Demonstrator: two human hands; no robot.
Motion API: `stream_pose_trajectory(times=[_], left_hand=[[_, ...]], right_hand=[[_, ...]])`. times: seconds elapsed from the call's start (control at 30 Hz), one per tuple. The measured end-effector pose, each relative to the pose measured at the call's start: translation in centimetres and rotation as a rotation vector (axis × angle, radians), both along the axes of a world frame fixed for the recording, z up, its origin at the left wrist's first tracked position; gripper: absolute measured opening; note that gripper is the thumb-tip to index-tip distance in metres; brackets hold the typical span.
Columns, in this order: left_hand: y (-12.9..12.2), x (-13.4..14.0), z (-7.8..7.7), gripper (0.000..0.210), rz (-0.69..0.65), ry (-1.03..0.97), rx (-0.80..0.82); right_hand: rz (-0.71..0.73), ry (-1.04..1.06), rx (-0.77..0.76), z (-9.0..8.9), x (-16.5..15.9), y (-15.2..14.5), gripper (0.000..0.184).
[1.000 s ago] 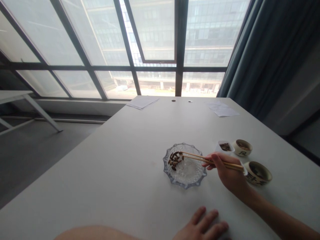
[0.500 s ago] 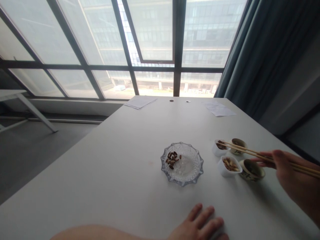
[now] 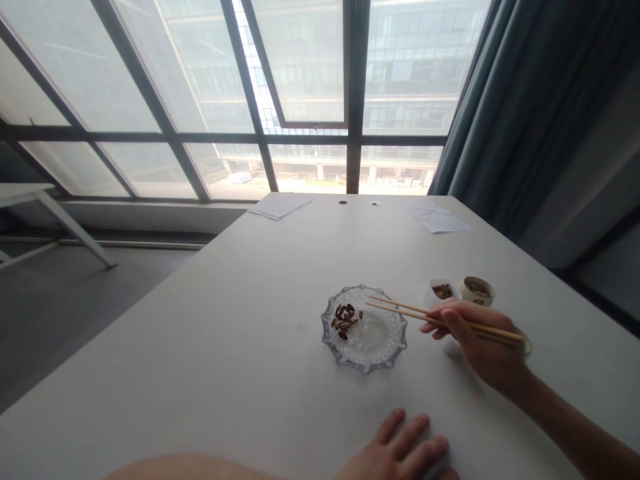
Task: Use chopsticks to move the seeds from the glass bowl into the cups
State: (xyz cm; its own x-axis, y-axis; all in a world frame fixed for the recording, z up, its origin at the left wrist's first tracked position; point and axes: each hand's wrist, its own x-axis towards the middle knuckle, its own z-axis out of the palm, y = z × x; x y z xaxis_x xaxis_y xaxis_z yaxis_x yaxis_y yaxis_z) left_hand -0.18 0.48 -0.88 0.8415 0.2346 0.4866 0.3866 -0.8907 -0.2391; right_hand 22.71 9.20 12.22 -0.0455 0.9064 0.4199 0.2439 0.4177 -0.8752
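Observation:
My right hand (image 3: 477, 343) is closed around a pair of wooden chopsticks (image 3: 407, 313). Their tips are slightly apart above the right half of a scalloped clear glass plate (image 3: 367, 367), with nothing visible between them. Several dark brown, elongated pieces (image 3: 344, 320), like seeds or nuts, lie on the plate's left side. Flat on the table near the front edge, my left hand (image 3: 395, 447) rests with fingers spread, holding nothing. Behind my right hand stand a white plastic cup (image 3: 443, 291) with dark pieces and a ceramic cup (image 3: 477, 290) with brownish contents.
Two nearer cups are mostly covered by my right hand. Papers (image 3: 281, 205) lie at the table's far left, and another sheet (image 3: 437, 218) at the far right. Windows rise beyond the white table (image 3: 225, 320); a dark curtain (image 3: 500, 127) hangs to the right.
My right hand has moved left with the chopsticks, from the back white cup to over the glass plate. It now covers the nearer cups. My left hand has stayed in place.

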Motion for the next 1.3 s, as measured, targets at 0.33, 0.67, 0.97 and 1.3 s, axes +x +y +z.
stream_pose_trajectory(times=[0.33,0.67,0.97,1.3], left_hand=[[0.3,0.0,-1.2,0.036,-0.025,-0.022,0.026],[-0.2,0.0,-0.9,0.035,-0.001,0.053,-0.032],[0.1,0.0,0.6,0.032,-0.017,-0.019,-0.006],[0.2,-0.1,0.8,0.032,-0.015,-0.040,0.009]], right_hand=[[0.107,-0.001,-0.074,-3.1,-3.8,2.3,0.036],[-0.338,0.004,0.028,1.0,1.6,-1.0,0.032],[-0.680,-0.157,0.141,2.0,8.7,-3.5,0.030],[-0.496,-0.008,0.080,2.4,6.2,-2.9,0.027]])
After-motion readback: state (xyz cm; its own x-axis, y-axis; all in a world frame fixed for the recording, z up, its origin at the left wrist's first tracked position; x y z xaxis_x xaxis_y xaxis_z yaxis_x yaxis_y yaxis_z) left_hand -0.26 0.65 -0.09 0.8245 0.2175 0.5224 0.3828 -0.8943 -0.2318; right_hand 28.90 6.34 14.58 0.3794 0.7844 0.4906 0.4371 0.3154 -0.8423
